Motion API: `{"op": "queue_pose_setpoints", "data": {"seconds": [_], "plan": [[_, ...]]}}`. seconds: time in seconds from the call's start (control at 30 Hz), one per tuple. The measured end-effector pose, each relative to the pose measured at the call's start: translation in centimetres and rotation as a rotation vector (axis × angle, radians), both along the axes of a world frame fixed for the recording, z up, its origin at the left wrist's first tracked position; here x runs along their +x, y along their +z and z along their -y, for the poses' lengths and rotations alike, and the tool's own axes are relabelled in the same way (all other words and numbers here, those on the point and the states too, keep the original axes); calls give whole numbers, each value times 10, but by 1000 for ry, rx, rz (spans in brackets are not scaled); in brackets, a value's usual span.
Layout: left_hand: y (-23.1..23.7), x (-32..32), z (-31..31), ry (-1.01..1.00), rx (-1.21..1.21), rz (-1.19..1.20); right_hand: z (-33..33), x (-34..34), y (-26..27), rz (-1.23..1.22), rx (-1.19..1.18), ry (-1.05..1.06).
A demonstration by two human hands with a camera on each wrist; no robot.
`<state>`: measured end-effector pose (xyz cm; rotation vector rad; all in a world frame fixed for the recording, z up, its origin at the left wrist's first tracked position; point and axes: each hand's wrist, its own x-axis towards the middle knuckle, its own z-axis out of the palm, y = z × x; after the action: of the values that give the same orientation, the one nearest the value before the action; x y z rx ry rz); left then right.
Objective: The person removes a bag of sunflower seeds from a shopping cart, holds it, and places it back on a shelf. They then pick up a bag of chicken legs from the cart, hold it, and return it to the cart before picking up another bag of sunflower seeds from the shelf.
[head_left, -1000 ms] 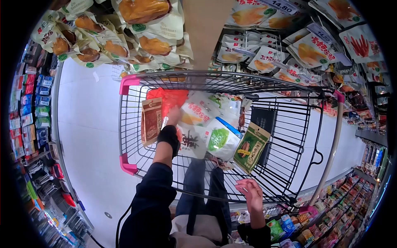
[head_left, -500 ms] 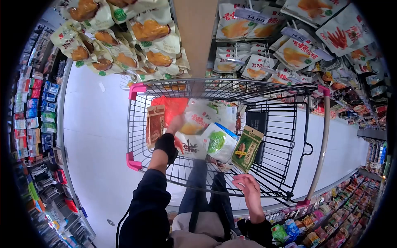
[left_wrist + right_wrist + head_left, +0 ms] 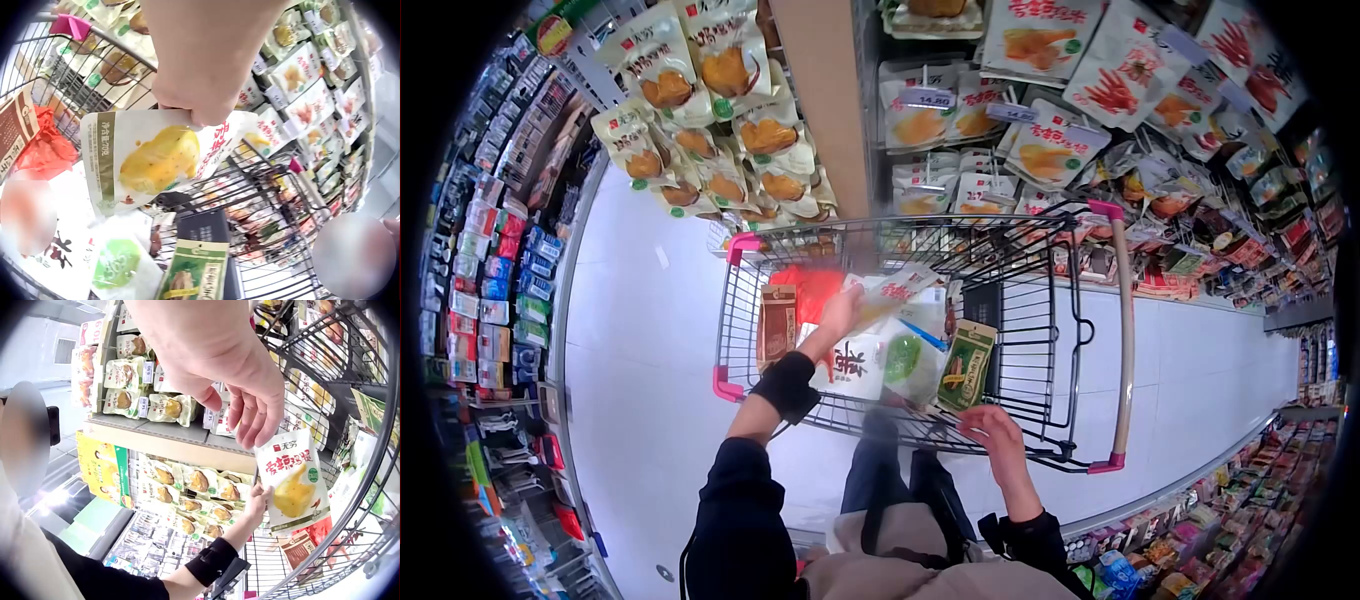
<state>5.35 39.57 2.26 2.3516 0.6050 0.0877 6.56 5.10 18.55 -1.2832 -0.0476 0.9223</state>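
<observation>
My left hand grips one end of a white snack pouch with a yellow chicken leg and red characters on its front. In the head view this pouch is slightly blurred and overlaps the goods in the shopping cart. The right wrist view shows the pouch's front, with the left hand at its edge. My right hand hovers by the near rim of the cart, its fingers loosely bent and holding nothing. Close to it in the cart stands a green pouch.
Inside the cart lie a brown packet, a red bag, a white pouch with black characters and a white bag with green print. Hanging snack pouches line the shelves ahead. A wooden post divides them.
My left hand, earlier low among the goods, has lifted the chicken-leg pouch from the pile. The head view has shifted, showing more of the shelves. My right hand stays near the rim.
</observation>
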Motion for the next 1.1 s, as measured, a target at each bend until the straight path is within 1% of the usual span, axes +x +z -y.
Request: {"op": "queue_pose_setpoints", "data": {"seconds": [0.1,0.17,0.2,0.23,0.3,0.4,0.47,0.5,0.57,0.67,0.8,0.97,1.1], "plan": [[33,3,27,-35,81,-47,32,-6,13,25,27,-7],[95,-22,67,125,-406,317,51,-1,16,58,31,-9],[134,-35,87,200,-652,497,55,12,16,83,26,-12],[168,-42,104,230,-773,444,63,19,19,110,18,-12],[167,-49,128,229,-770,472,89,11,32,115,36,-27],[173,-55,164,235,-851,476,125,3,39,121,19,-28],[172,-64,177,172,-716,415,146,0,35,116,-3,-21],[171,-67,184,141,-648,385,145,4,42,163,40,-18],[266,-97,227,211,-1344,522,126,19,67,250,124,-8],[264,-109,250,152,-1322,523,139,17,84,271,196,30],[259,-117,273,65,-1257,508,157,17,90,273,176,55],[245,-121,286,36,-1214,468,172,13,91,299,205,54],[249,-119,301,70,-1238,470,179,15,83,315,146,45]]}}
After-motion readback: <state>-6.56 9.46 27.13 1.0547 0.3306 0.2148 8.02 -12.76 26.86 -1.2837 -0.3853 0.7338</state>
